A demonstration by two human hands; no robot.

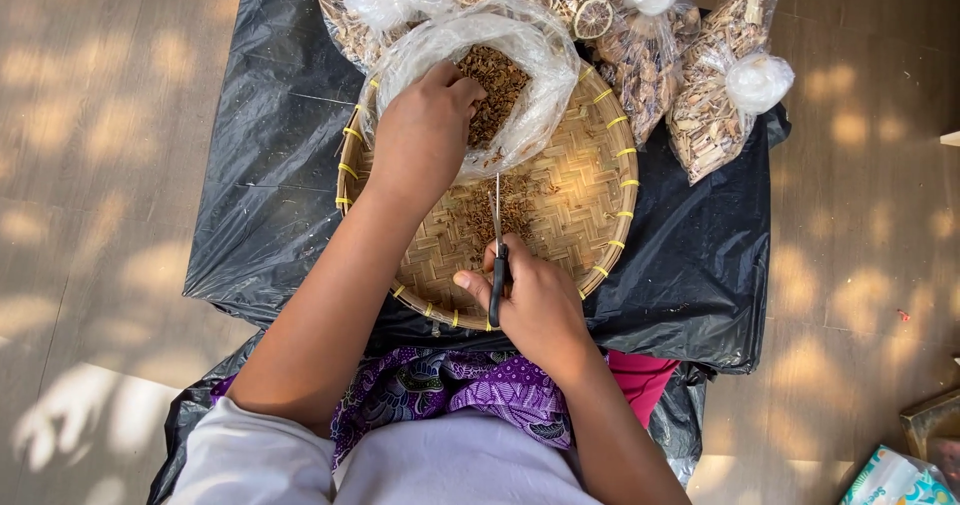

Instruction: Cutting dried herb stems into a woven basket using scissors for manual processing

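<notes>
Purple patterned cloth (470, 385) over the person's lap fills the near edge of the view, with a pink fold (640, 375) at its right. Just beyond, the right hand (535, 300) rests on the near rim of a round woven bamboo tray (590, 190), fingers (475, 283) clamped on the black handles of a pair of scissors (496, 255) whose thin blades point away, closed or nearly so, over a scatter of brown dried bits (495, 210) on the tray's weave. The left hand (425, 130) reaches into an open clear plastic bag (540, 75) lying on the tray's far half; its fingertips are buried in the dried brown material (500, 80) inside, so whether they are apart or pinched on a piece cannot be told. The step in hand looks like fetching a piece from the bag for snipping; bringing it to the blades would call for a short pull back toward the tray's middle. Tied bags of dried slices and bark (720, 95) crowd the far and right edges of the black plastic sheet (270, 185) beneath, leaving little slack there. Open sheet lies at left, and bare floor (100, 115) spreads well beyond.
</notes>
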